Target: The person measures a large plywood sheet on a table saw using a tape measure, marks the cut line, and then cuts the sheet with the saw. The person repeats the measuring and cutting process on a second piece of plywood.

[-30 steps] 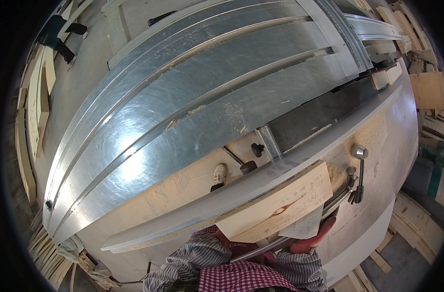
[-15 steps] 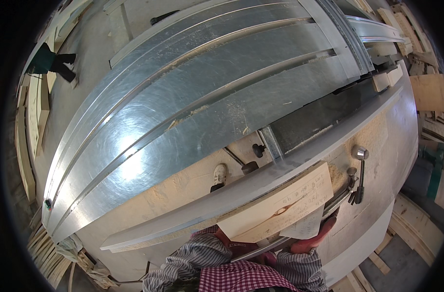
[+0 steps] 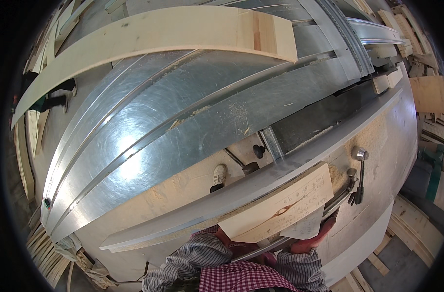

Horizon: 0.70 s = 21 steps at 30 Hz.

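Observation:
My right hand (image 3: 313, 239), in a red glove, lies beside the metal rail (image 3: 337, 200) with its fingers stretched out and nothing seen in them. My left hand (image 3: 228, 239), also red-gloved, is mostly hidden behind a small wooden board (image 3: 266, 221); its fingers do not show. That board carries handwriting and a dark knot, and leans along the grey machine fence (image 3: 183, 218). A handwritten sheet (image 3: 304, 224) hangs below the board, near my right hand. Across the far side of the metal table (image 3: 193, 97) lies a long pale plank (image 3: 159, 29).
A person in dark clothes (image 3: 49, 100) is at the far left. Two black-handled levers (image 3: 360, 187) stand to the right of the board. Sawdust (image 3: 370, 131) lies on the machine bed. Stacked timber (image 3: 421, 219) borders the right side, and boards (image 3: 25, 160) stand at the left.
The long plank has come into view over the far side of the metal table. The person at the left has shifted. My hands and the small board look unmoved.

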{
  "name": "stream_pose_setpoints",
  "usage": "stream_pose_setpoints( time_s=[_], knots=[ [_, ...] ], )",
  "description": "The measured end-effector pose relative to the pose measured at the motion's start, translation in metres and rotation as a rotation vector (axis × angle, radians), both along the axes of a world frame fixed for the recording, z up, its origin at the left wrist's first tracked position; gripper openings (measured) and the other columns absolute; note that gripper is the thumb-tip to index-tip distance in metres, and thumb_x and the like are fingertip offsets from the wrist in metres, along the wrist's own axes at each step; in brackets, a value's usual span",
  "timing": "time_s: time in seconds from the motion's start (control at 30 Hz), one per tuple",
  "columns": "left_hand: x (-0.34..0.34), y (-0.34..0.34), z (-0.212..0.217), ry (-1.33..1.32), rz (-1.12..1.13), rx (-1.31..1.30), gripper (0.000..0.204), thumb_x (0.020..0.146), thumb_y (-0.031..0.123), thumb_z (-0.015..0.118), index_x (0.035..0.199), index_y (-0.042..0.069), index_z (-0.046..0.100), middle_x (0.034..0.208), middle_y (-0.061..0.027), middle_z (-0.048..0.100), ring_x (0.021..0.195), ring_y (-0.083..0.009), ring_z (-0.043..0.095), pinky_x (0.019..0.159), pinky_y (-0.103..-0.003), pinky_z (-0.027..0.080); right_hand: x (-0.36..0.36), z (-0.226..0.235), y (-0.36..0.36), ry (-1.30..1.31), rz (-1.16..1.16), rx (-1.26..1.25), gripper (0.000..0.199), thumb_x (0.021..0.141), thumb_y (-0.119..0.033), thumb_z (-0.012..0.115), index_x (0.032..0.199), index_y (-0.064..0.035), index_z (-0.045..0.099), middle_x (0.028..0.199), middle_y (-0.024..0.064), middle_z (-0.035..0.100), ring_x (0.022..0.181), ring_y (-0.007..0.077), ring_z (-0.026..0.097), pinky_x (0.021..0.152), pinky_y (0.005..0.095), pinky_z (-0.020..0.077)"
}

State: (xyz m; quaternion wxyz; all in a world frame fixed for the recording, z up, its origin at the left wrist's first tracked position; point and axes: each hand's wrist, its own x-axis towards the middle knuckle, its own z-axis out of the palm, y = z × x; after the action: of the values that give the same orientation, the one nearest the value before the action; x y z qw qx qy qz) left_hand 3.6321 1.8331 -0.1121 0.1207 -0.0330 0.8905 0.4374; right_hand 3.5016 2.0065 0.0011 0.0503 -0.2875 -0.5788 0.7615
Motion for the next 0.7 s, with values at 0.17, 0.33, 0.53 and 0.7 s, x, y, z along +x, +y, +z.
stream_pose_setpoints(
  time_s=[0.17,0.33,0.53,0.7],
  knots=[
    [0.002,0.000,0.001,-0.002,-0.003,-0.001,0.052,0.074,0.031,0.064,0.119,0.007,0.057,0.123,-0.0151,0.056,0.118,-0.0313,0.050,0.100,-0.043,0.038,0.004,-0.009,0.008,0.012,-0.062,-0.055,0.066,0.095,-0.050,0.036,0.146,-0.0101,0.022,0.145,0.0103,0.032,0.130,0.0253,0.036,0.106,0.0394,0.0356],
    [0.004,0.004,0.000,0.003,-0.002,0.001,0.052,0.074,0.031,0.064,0.119,0.007,0.057,0.122,-0.0149,0.057,0.118,-0.0313,0.050,0.100,-0.043,0.039,0.004,-0.012,0.010,0.055,-0.035,-0.083,0.060,0.097,-0.045,0.035,0.144,-0.0095,0.025,0.143,0.0098,0.035,0.128,0.0241,0.039,0.105,0.0378,0.0371],
    [0.008,0.008,-0.005,0.020,-0.005,0.009,0.051,0.074,0.031,0.064,0.119,0.007,0.057,0.122,-0.0148,0.057,0.117,-0.0312,0.050,0.100,-0.043,0.039,0.001,-0.006,0.008,0.038,-0.034,-0.178,0.059,0.098,-0.043,0.035,0.144,-0.0086,0.026,0.143,0.0095,0.036,0.128,0.0237,0.039,0.105,0.0374,0.0362],
    [0.011,0.017,-0.025,0.059,-0.014,0.003,0.051,0.074,0.031,0.064,0.119,0.007,0.057,0.121,-0.0147,0.057,0.117,-0.0311,0.051,0.100,-0.043,0.039,0.010,0.005,0.008,0.097,-0.085,0.095,0.054,0.098,-0.032,0.038,0.143,-0.0031,0.026,0.141,0.0145,0.036,0.128,0.0241,0.038,0.106,0.0356,0.0323]
  ],
)
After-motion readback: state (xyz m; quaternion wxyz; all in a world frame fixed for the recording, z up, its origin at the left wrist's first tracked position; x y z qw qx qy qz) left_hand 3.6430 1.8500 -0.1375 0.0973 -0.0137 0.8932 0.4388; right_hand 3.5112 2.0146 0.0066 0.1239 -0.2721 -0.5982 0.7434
